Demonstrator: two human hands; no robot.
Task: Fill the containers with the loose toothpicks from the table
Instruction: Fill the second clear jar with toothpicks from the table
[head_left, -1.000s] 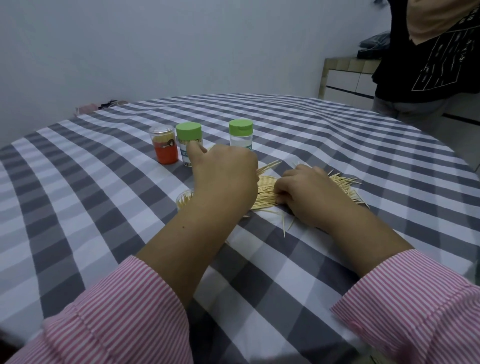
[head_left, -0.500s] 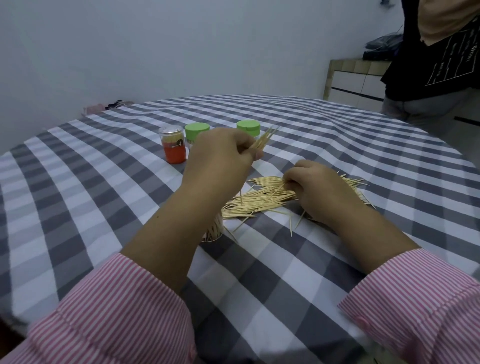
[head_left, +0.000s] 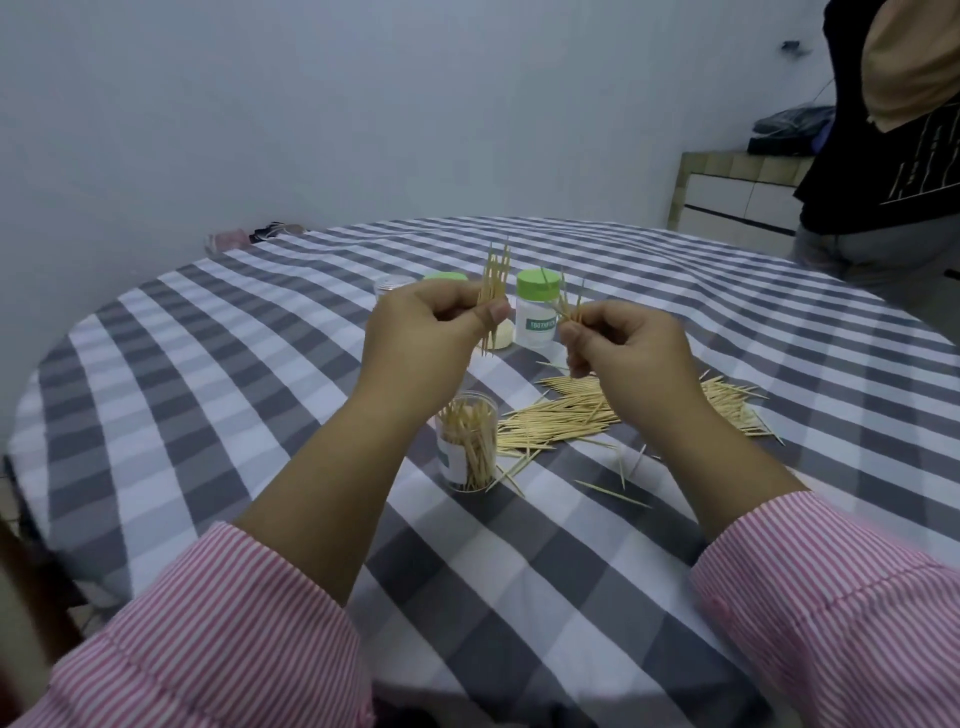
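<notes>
My left hand (head_left: 426, 325) is raised above the table and pinches an upright bundle of toothpicks (head_left: 494, 280). My right hand (head_left: 621, 345) is also lifted, holding a few toothpicks (head_left: 567, 309) between thumb and fingers. Below my hands an open clear container (head_left: 467, 441) stands partly filled with toothpicks. To its right a pile of loose toothpicks (head_left: 587, 410) lies on the checked tablecloth. A green-lidded toothpick container (head_left: 539, 309) stands behind my hands; another green lid (head_left: 444, 277) and a clear-lidded jar (head_left: 390, 286) are mostly hidden by my left hand.
The round table (head_left: 208, 364) has a grey and white checked cloth. Stray toothpicks (head_left: 623, 467) lie near the front of the pile. A person in dark clothes (head_left: 893, 171) stands at the far right, beside a tiled counter (head_left: 737, 187).
Both hands have risen from the pile with toothpicks in them. The left hand's bundle now stands upright, and the open container below has come into view.
</notes>
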